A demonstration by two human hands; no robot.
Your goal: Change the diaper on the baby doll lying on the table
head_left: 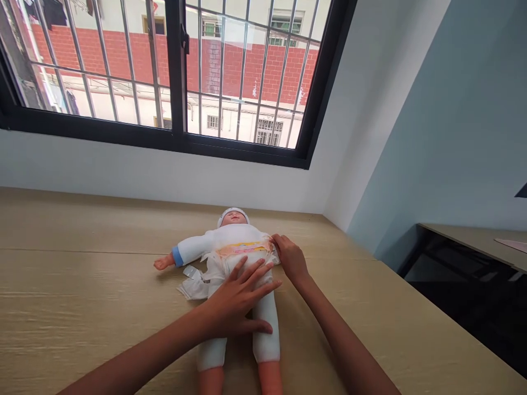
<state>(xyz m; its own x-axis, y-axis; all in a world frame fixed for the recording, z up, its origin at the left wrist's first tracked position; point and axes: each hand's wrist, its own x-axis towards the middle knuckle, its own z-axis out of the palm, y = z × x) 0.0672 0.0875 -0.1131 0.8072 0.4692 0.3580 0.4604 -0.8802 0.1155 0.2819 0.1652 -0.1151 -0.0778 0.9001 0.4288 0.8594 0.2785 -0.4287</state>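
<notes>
My left hand [241, 299] lies flat on the doll [236, 274], fingers spread wide across its lap and upper legs, thumb along the inner thigh; it presses down and grips nothing. My right hand [290, 257] sits at the doll's side at waist level, fingers curled onto the edge of the diaper [242, 249]. Whether those fingers pinch the diaper tab or merely rest on it I cannot tell, since the fingertips are tucked out of sight.

The doll lies on its back on the wooden tabletop [82, 285], head toward the window [173, 71], wearing a white cap and white suit. One arm stretches out to the side; the other is hidden behind my right hand. Loose white material [193, 282] bunches beside its hip, too crumpled to identify. The doll's feet are cut off by the lower edge of view.
</notes>
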